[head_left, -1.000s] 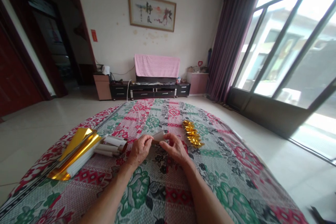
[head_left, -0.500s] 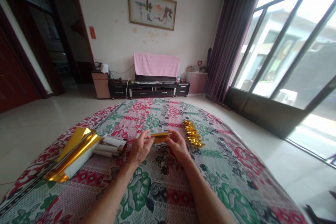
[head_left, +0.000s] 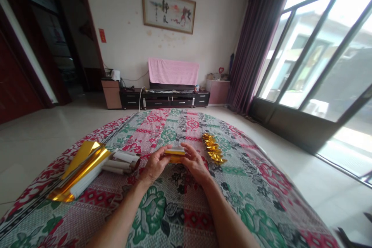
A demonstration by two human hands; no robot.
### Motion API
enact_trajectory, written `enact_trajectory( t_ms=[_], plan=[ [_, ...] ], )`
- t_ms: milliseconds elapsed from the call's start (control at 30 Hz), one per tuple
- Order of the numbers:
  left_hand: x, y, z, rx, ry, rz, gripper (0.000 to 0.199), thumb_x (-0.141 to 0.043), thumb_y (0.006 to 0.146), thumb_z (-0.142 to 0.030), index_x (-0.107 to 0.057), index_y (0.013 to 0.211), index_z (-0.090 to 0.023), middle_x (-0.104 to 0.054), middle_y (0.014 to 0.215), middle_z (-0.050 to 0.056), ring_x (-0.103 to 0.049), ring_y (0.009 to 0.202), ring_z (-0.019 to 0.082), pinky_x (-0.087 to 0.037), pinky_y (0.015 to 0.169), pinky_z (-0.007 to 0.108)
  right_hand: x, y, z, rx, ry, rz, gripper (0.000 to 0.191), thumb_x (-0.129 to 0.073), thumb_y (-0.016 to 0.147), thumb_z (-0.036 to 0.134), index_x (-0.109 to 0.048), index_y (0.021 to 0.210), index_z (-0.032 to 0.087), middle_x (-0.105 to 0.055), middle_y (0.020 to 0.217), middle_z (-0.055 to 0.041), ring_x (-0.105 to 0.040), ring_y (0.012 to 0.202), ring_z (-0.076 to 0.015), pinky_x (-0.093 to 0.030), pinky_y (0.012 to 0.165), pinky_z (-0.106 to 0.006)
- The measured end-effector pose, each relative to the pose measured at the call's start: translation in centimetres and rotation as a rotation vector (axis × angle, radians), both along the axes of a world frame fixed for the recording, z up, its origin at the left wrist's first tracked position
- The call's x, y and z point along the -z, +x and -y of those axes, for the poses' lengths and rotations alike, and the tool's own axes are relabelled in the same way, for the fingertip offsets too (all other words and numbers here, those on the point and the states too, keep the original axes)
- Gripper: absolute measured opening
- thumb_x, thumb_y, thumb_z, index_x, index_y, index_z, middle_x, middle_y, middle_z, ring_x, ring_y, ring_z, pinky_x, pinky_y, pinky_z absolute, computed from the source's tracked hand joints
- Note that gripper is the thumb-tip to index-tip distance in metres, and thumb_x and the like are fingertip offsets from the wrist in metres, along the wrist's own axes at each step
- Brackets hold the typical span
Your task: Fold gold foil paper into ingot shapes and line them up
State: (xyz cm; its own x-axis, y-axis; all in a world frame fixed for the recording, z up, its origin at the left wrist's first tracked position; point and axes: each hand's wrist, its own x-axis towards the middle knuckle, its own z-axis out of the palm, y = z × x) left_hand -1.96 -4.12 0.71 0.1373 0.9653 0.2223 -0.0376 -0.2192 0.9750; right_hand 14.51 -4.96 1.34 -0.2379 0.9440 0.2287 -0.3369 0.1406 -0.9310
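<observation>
Between my two hands is a folded piece of gold foil paper [head_left: 175,152], its pale back showing along the upper part and gold below. My left hand [head_left: 155,162] pinches its left end between thumb and fingers. At the opposite end, my right hand [head_left: 195,162] grips it the same way. To the right of my right hand lies a row of folded gold paper pieces [head_left: 213,148]. Left of my left hand are several white paper rolls [head_left: 122,161], and beyond them a stack of gold foil sheets [head_left: 83,170], partly curled.
A patterned floral cloth [head_left: 171,201] covers the round table. Past it, a low black TV cabinet [head_left: 171,100] stands against the wall, with a pink cloth [head_left: 173,71] over the screen. Large windows [head_left: 316,46] and a purple curtain [head_left: 252,42] are on the right.
The foil paper has been turned so its pale side now shows on top. My fingers have shifted on its ends, and both hands are slightly closer together.
</observation>
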Motion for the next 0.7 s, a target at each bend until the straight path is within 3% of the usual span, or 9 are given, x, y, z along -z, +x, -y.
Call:
enact_trajectory(
  t_ms=[200, 400, 533, 700],
  plan=[
    [-0.1, 0.0, 0.2, 0.001, 0.075, -0.150, 0.055, -0.051, 0.072, -0.023, -0.046, 0.126, -0.015, -0.064, 0.106, 0.006, -0.062, 0.086, 0.017, -0.049, 0.081, 0.030, 0.2, 0.0, 0.0, 0.045, -0.032, -0.009, 0.047, -0.069, 0.063, 0.029, -0.055, 0.108, 0.024, -0.063, 0.100, -0.0014, -0.061, 0.086, -0.0170, -0.048, 0.079, -0.030],
    [0.3, -0.1, 0.0, -0.039, 0.128, -0.229, 0.046, -0.052, 0.073, -0.025, -0.053, 0.118, -0.016, -0.064, 0.107, 0.007, -0.062, 0.088, 0.017, -0.049, 0.082, 0.030, 0.9, -0.1, -0.4, 0.076, -0.052, -0.011, 0.038, -0.069, 0.062, 0.030, -0.059, 0.097, 0.021, -0.066, 0.092, -0.0016, -0.061, 0.078, -0.0164, -0.049, 0.074, -0.030],
    [0.3, -0.2, 0.0, -0.066, 0.126, -0.215, 0.039, -0.054, 0.073, -0.028, -0.057, 0.111, -0.016, -0.066, 0.101, 0.006, -0.063, 0.084, 0.017, -0.050, 0.079, 0.030, 0.9, 0.0, -0.4, 0.069, -0.051, -0.003, 0.029, -0.068, 0.062, 0.027, -0.061, 0.090, 0.020, -0.066, 0.087, -0.0001, -0.060, 0.074, -0.0152, -0.048, 0.074, -0.029],
    [0.1, -0.4, 0.2, -0.120, 0.063, -0.253, 0.035, -0.055, 0.074, -0.038, -0.058, 0.100, -0.015, -0.065, 0.072, 0.001, -0.060, 0.064, 0.015, -0.048, 0.061, 0.025, 1.0, 0.0, -0.5, 0.069, -0.048, -0.011, 0.027, -0.066, 0.063, 0.024, -0.062, 0.090, 0.019, -0.065, 0.081, 0.0011, -0.058, 0.070, -0.0130, -0.046, 0.069, -0.026]
  ],
)
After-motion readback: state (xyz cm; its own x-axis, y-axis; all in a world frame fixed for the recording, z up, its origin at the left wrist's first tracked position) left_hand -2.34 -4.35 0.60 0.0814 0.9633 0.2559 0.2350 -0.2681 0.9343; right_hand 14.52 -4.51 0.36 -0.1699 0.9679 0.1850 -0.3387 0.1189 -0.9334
